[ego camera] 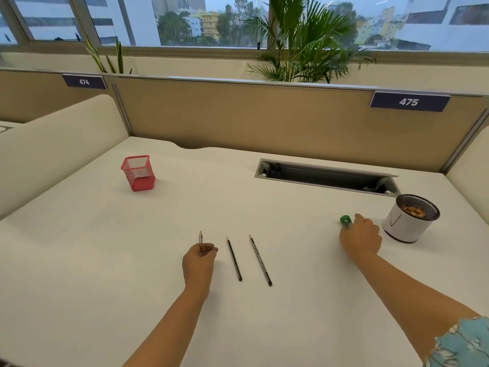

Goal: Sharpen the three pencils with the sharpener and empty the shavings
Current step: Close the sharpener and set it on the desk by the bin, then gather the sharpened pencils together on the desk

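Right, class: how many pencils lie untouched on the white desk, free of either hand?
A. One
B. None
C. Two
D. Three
C: two dark wooden pencils lie free on the white desk, while the left hand grips the third pencil.

Left hand [199,256] is curling its fingers, knuckles up; right hand [361,238] is reaching forward, fingers bent.

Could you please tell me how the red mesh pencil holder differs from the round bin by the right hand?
The red mesh holder is square-sided and bare mesh; the round bin is cylindrical, its side wrapped in white paper. The holder looks empty, while the bin holds what look like shavings. The holder stands far left, away from both hands; the bin stands just beyond the right hand. Both stand upright on the desk with open tops.
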The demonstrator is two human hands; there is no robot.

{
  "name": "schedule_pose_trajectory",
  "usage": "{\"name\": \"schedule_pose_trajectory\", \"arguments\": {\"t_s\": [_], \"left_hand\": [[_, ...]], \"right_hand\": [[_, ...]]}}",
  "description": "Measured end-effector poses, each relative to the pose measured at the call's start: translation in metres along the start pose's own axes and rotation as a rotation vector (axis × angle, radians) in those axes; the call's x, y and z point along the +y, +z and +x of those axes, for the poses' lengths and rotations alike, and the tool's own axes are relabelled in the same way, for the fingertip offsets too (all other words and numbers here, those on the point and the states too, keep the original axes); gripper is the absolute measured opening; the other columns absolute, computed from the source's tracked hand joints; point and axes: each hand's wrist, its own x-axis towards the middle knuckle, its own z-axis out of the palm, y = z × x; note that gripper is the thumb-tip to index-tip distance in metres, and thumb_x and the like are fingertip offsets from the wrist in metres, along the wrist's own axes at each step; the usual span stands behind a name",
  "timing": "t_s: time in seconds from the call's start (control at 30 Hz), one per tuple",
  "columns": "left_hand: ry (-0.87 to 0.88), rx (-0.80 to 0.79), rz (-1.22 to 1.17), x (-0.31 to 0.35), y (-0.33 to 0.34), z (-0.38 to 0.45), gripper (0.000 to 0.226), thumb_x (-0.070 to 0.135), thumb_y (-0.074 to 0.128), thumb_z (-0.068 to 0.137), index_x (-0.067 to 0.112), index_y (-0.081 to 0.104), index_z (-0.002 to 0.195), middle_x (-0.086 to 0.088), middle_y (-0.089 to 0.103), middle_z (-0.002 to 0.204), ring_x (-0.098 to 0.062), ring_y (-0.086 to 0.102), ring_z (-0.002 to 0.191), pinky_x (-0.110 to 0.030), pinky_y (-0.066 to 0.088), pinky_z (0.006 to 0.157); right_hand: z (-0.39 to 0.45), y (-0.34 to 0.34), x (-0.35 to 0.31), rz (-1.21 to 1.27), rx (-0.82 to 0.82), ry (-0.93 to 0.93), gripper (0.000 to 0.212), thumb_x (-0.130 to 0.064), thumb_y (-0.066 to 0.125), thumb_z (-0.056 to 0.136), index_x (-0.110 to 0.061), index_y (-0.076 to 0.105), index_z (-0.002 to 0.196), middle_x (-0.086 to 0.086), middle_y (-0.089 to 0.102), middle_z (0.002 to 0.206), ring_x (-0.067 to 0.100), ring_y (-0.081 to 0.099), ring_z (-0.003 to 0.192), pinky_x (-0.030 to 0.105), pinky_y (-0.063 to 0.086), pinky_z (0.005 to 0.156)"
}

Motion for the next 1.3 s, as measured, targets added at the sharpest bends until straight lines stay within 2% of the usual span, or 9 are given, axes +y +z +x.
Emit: {"name": "schedule_pose_trajectory", "arguments": {"t_s": [0.17,0.33,0.47,0.53,0.63,0.77,0.93,1.13,1.3], "left_hand": [[0.004,-0.054,0.009,-0.003,-0.011,0.013,0.014,0.002,0.054,0.083,0.014,0.060,0.083,0.000,0.068,0.087,-0.017,0.057,0.083,-0.020,0.041,0.058],[0.063,-0.063,0.056,-0.004,-0.044,0.038,0.019,-0.001,0.052,0.083,0.016,0.060,0.081,-0.005,0.069,0.092,-0.011,0.058,0.075,-0.019,0.041,0.061],[0.295,-0.085,0.449,-0.017,-0.083,0.072,0.027,0.014,0.050,0.089,0.017,0.057,0.114,-0.004,0.060,0.121,-0.021,0.052,0.114,-0.029,0.042,0.086],[0.414,-0.173,0.781,-0.032,-0.104,0.093,0.045,0.028,0.043,0.093,0.015,0.042,0.136,-0.006,0.040,0.145,-0.022,0.030,0.138,-0.035,0.025,0.111],[0.501,-0.287,1.121,-0.044,-0.123,0.114,0.077,0.058,0.007,0.083,0.018,0.020,0.147,-0.004,0.011,0.158,-0.019,0.002,0.146,-0.041,0.000,0.117],[0.590,-0.364,1.170,-0.042,-0.129,0.133,0.091,0.060,-0.009,0.070,0.019,0.016,0.148,-0.004,0.006,0.159,-0.019,-0.001,0.146,-0.043,-0.001,0.117],[0.624,-0.438,1.192,-0.043,-0.140,0.142,0.064,0.051,0.017,0.093,0.019,0.012,0.149,-0.004,0.003,0.159,-0.018,-0.004,0.146,-0.043,-0.003,0.118],[0.656,-0.463,1.163,-0.043,-0.139,0.150,0.063,0.050,0.020,0.094,0.018,0.014,0.148,-0.005,0.003,0.159,-0.019,-0.005,0.146,-0.044,-0.004,0.118],[0.669,-0.456,1.174,-0.045,-0.140,0.150,0.087,0.059,-0.008,0.074,0.019,0.015,0.148,-0.005,0.005,0.159,-0.020,-0.004,0.146,-0.044,-0.003,0.117]], "right_hand": [[-0.036,0.004,-0.043,0.171,0.149,-0.125,0.034,-0.019,0.053,0.090,-0.012,0.057,0.123,0.012,0.056,0.129,0.030,0.046,0.120,0.041,0.041,0.098],[-0.089,0.028,-0.094,0.326,-0.011,-0.177,0.025,-0.019,0.051,0.089,-0.012,0.066,0.108,0.009,0.064,0.115,0.026,0.055,0.107,0.035,0.049,0.080],[-0.121,0.050,-0.123,0.276,-0.178,-0.098,0.033,-0.029,0.053,0.088,-0.012,0.061,0.115,0.009,0.061,0.118,0.027,0.054,0.112,0.036,0.050,0.084],[-0.132,0.056,-0.133,0.215,-0.214,-0.031,0.039,-0.033,0.053,0.089,-0.011,0.058,0.120,0.011,0.057,0.121,0.028,0.052,0.115,0.036,0.049,0.087],[-0.144,0.060,-0.141,0.154,-0.197,0.021,0.039,-0.035,0.055,0.089,-0.010,0.058,0.119,0.012,0.055,0.121,0.029,0.051,0.115,0.036,0.048,0.087],[-0.158,0.061,-0.153,0.033,-0.151,0.054,0.027,-0.023,0.051,0.090,-0.008,0.064,0.108,0.013,0.056,0.114,0.030,0.051,0.108,0.035,0.048,0.080],[-0.174,0.063,-0.164,0.089,-0.116,0.145,0.025,-0.014,0.043,0.093,-0.004,0.060,0.107,0.014,0.060,0.109,0.032,0.054,0.102,0.035,0.045,0.075],[-0.188,0.057,-0.190,0.327,-0.082,0.179,0.018,-0.019,0.041,0.094,-0.005,0.049,0.101,0.008,0.059,0.084,0.032,0.056,0.076,0.036,0.043,0.066],[-0.193,0.056,-0.206,0.102,-0.207,0.068,0.024,-0.031,0.053,0.087,-0.013,0.057,0.102,0.001,0.060,0.096,0.019,0.051,0.079,0.027,0.038,0.067]]}}
